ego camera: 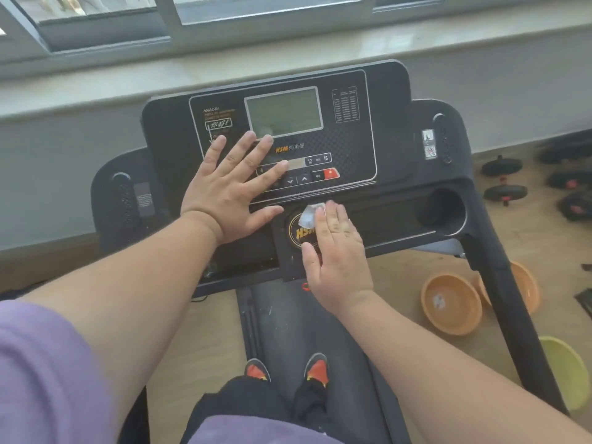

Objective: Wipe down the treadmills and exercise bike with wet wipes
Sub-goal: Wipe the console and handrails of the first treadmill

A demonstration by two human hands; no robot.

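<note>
A black treadmill console point(349, 139) fills the middle of the head view, with a grey display point(283, 112) and a row of buttons below it. My left hand point(230, 187) lies flat on the console's left side, fingers spread, holding nothing. My right hand point(336, 251) presses a white wet wipe point(309, 216) onto the round gold-lettered logo point(296, 233) on the lower tray. Only a corner of the wipe shows past my fingertips. The treadmill belt point(288, 325) runs below, with my feet on it.
A cup holder point(448, 208) sits at the console's right end. Right of the treadmill frame point(512, 315), orange bowls point(451, 304) and a yellow-green bowl point(567, 373) lie on the wooden floor. Black dumbbells point(503, 179) rest further back. A window sill point(224, 72) runs behind the console.
</note>
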